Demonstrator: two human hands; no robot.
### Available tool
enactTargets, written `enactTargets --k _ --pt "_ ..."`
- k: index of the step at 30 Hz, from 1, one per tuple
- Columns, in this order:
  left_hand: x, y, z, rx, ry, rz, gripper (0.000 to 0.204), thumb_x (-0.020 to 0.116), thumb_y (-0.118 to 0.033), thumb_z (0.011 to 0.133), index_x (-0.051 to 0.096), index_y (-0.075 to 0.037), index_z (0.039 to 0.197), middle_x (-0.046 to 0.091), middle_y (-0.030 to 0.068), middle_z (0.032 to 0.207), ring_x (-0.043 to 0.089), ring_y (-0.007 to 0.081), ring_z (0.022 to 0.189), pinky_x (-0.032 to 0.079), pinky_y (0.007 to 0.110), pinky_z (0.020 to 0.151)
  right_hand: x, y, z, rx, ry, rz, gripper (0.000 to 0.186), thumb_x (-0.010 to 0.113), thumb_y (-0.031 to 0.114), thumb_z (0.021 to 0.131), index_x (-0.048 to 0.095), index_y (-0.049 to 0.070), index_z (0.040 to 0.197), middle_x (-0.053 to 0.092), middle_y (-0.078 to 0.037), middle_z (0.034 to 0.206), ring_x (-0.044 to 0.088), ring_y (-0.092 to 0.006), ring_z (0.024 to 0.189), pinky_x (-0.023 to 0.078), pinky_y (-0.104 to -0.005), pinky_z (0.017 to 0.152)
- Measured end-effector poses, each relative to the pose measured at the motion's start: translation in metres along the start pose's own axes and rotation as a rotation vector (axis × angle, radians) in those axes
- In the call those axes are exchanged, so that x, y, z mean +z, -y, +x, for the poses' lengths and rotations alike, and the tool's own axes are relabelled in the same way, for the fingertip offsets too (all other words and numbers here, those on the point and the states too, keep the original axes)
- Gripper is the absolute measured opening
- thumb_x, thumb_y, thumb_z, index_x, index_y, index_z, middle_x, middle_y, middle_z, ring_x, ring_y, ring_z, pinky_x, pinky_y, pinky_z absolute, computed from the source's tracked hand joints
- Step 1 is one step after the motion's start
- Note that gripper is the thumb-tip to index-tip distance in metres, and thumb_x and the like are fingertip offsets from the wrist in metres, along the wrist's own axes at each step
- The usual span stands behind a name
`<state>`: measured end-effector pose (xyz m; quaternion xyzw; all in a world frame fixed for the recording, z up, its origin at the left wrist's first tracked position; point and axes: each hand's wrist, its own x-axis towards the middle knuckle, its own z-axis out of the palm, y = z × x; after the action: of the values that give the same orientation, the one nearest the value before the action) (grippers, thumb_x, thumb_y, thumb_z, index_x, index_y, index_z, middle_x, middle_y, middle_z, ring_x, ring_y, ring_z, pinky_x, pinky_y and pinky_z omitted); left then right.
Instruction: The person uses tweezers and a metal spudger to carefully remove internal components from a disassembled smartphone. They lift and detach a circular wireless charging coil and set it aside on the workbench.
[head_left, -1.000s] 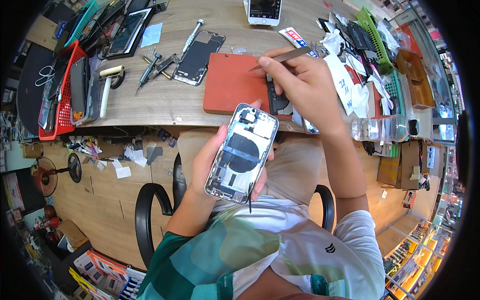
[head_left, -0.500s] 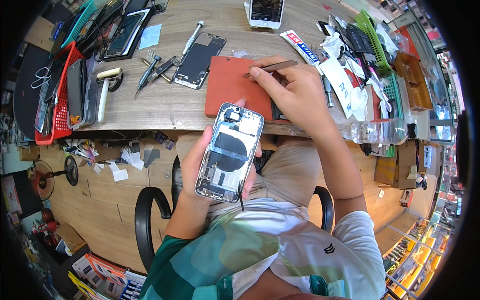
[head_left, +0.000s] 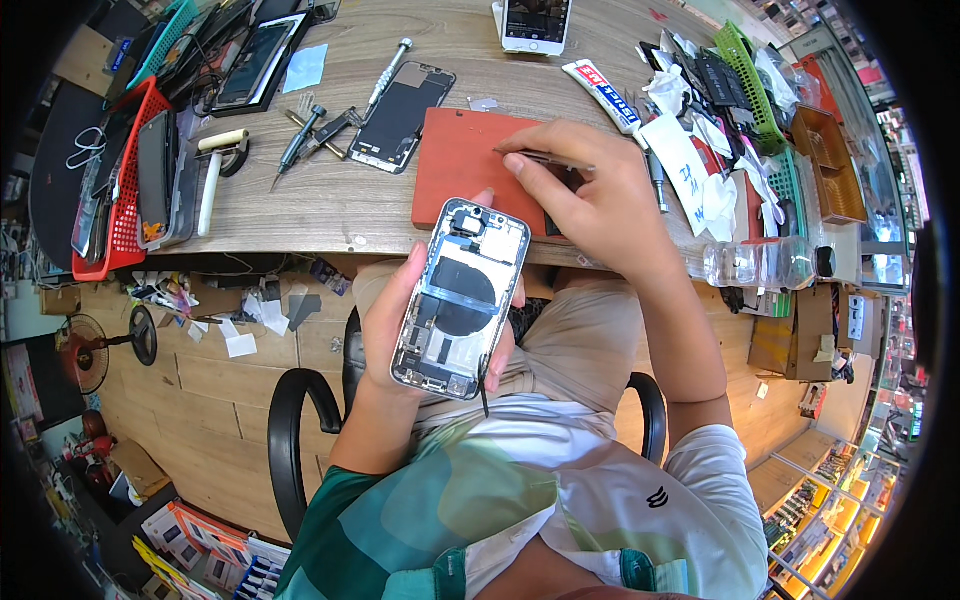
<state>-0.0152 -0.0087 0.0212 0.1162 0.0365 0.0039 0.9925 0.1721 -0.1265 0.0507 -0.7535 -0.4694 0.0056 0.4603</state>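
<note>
While the left hand grips the opened phone by its edges, the right hand's fingers pinch tweezers over the red mat.

Wooden workbench far. Wood-plank floor below. Black chair near. Standing fan on the left. Lit shop shelves at the right.

Dark phone screen left of the red mat; white phone at the desk's far edge.
</note>
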Motion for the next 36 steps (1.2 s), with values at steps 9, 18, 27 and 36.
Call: enactTargets --k 9,18,27,36 --pt "0.000 -0.002 0.000 0.016 -0.028 0.009 0.071 0.027 -0.049 0.115 0.013 -0.009 0.172 0.059 0.0358 0.113 0.065 0.0368 0.054 0.054 0.043 0.038 -0.002 0.001 -0.007 -0.259 0.045 -0.284 0.017 0.073 0.015 0.095 0.071 0.007 0.110 0.075 -0.011 0.103 0.073 -0.0319 0.093 0.059 -0.0406 0.075" --pt "0.000 -0.004 -0.002 0.028 -0.022 0.001 0.070 0.026 -0.049 0.115 0.014 -0.009 0.171 0.059 0.0357 0.113 0.065 0.0368 0.053 0.055 0.043 0.038 -0.008 0.014 -0.001 -0.319 0.154 -0.434 0.018 0.072 0.013 0.091 0.068 0.006 0.107 0.073 -0.008 0.099 0.070 -0.0280 0.093 0.057 -0.0412 0.070" --pt "-0.003 -0.007 -0.004 0.041 0.013 -0.024 0.071 0.027 -0.049 0.114 0.012 -0.011 0.172 0.060 0.0354 0.115 0.066 0.0391 0.056 0.056 0.045 0.042 -0.013 0.015 -0.005 -0.234 0.186 -0.373 0.020 0.068 0.023 0.101 0.068 0.007 0.112 0.072 -0.010 0.096 0.069 -0.0312 0.089 0.055 -0.0447 0.073" --pt "0.003 -0.004 -0.005 -0.008 0.030 -0.074 0.071 0.026 -0.049 0.115 0.009 -0.012 0.173 0.058 0.0386 0.114 0.064 0.0386 0.049 0.054 0.043 0.038 -0.017 0.013 -0.015 0.101 0.041 0.116 0.031 0.058 0.030 0.112 0.073 0.006 0.124 0.077 -0.014 0.111 0.074 -0.0255 0.101 0.057 -0.0366 0.088"
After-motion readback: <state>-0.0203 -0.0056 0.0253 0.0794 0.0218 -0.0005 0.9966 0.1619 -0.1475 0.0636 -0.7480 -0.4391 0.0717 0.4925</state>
